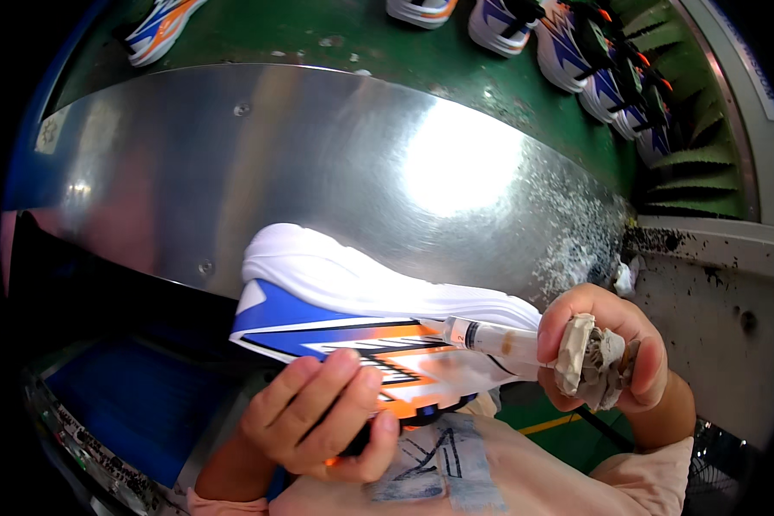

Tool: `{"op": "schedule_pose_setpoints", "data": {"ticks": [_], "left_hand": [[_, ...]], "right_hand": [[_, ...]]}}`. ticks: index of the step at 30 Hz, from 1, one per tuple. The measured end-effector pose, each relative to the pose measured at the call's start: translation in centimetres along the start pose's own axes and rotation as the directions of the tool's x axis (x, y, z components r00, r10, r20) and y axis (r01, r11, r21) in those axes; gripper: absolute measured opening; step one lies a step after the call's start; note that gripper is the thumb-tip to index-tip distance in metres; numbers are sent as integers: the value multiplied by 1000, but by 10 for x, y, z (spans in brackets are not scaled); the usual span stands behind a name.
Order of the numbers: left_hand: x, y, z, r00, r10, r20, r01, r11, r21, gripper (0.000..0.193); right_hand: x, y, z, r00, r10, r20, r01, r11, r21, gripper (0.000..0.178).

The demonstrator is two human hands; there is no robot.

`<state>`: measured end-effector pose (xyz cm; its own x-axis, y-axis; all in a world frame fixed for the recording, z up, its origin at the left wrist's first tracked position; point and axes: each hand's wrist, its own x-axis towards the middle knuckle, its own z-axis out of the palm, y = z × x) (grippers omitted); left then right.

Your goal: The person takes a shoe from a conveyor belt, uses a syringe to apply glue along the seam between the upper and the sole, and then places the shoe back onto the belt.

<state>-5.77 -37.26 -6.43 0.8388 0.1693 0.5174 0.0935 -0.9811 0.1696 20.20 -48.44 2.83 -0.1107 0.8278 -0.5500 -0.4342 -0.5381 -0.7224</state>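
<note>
A sneaker [275,320] with a white sole and a blue, white, orange and black upper is held on its side in front of my body, sole turned away from me. My left hand [322,421] is closed on its upper from the near side. My right hand [615,340] grips a clear plastic syringe [500,338], its pushing end wrapped in pale, grubby tape. The syringe's thin tip points left, at the side of the shoe close to the line between sole and upper. Whether the tip touches the shoe, I cannot tell.
Beyond the shoe runs a shiny metal ledge [172,163], its right end speckled with residue. Behind it, a green conveyor surface [267,34] carries several similar sneakers [568,47], mostly at the right beside a flap curtain [697,163]. A blue panel [138,413] lies low left.
</note>
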Motion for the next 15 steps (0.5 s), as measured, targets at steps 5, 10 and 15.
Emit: {"op": "schedule_pose_setpoints", "data": {"ticks": [5,10,15], "left_hand": [[-13,2,0,1000,6,21,-8,991,136,22],[-13,9,3,1000,-19,12,17,990,137,19],[-8,9,0,999,-35,33,29,987,156,19]], "right_hand": [[-28,11,-8,997,-69,-42,68,997,-21,85],[-69,36,-14,977,-163,-139,173,982,70,88],[-91,67,-27,952,-211,-222,249,955,159,91]]}}
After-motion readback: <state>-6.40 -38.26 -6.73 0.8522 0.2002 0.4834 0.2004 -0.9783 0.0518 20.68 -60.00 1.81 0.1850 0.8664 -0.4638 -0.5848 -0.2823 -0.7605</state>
